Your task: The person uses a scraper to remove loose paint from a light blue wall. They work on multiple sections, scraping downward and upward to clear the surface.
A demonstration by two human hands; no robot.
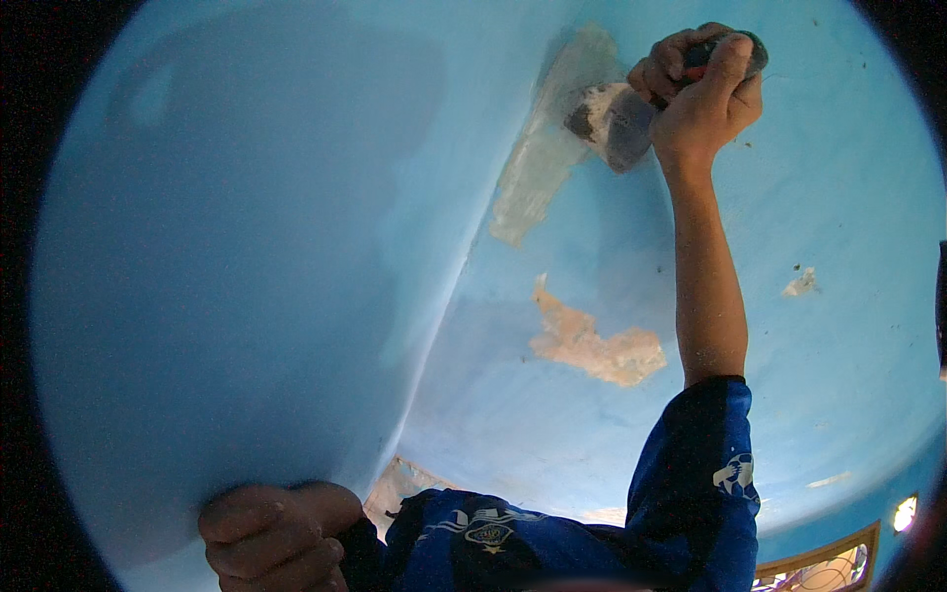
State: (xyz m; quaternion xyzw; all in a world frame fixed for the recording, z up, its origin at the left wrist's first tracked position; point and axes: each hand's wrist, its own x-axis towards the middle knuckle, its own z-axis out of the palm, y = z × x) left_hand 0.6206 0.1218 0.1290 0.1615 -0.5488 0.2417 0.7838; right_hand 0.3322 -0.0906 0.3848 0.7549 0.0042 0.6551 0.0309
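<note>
A scraper (618, 126) with a broad blade, smeared with whitish and dark material, lies against the blue painted surface at a bare grey strip (544, 163). My right hand (703, 89) grips its dark handle, which shows a bit of red; the arm is stretched towards the top of the picture. Low at the left, my left hand (274, 536) is curled into a fist close to the shaded blue surface (244, 296); whether it touches that surface is unclear, and nothing shows in it.
A light line marks the corner between two blue surfaces. Peeled patches include a peach-coloured one (603, 348) and a small pale one (801, 283). At the lower right are a bright lamp (904, 513) and a framed opening with curved metalwork (828, 568).
</note>
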